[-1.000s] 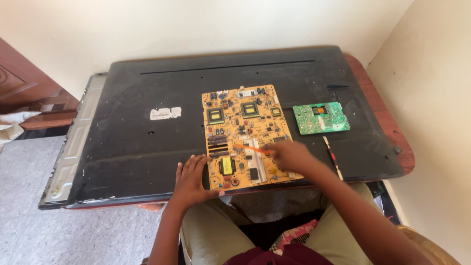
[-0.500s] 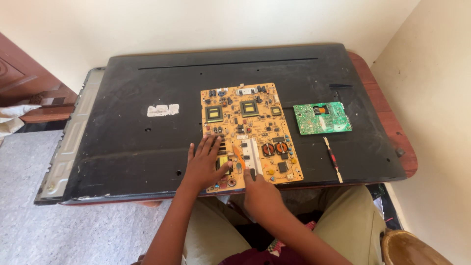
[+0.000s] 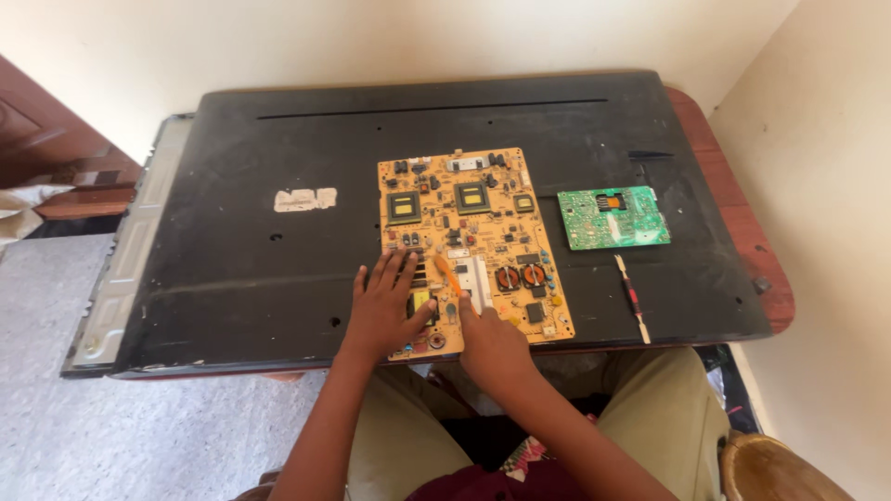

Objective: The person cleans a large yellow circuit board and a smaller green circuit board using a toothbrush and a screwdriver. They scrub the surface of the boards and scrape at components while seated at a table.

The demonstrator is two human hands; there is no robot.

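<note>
A big black panel (image 3: 278, 269) lies flat on the tabletop (image 3: 742, 232), with a white sticker (image 3: 304, 199) on it, left of the yellow circuit board (image 3: 469, 237). The yellow circuit board rests in the middle of the panel.

The left hand (image 3: 382, 311) lies flat on the lower left corner of the yellow circuit board, its fingers spread apart and holding nothing. Just right of it, the right hand (image 3: 490, 341) sits at the board's lower edge with its fingers closed around a thin orange tool (image 3: 448, 275), whose tip points up onto the board.

Right of the yellow circuit board lies a small green circuit board (image 3: 613, 217). Below that one lies a thin stick (image 3: 633, 299).

The tool tip could slip and scratch a small part, if the right hand pushes too hard. The board could slide if the left hand lets go.

Count: two circuit boards, one panel, one orange tool, one stick, one sticker, two hands.
</note>
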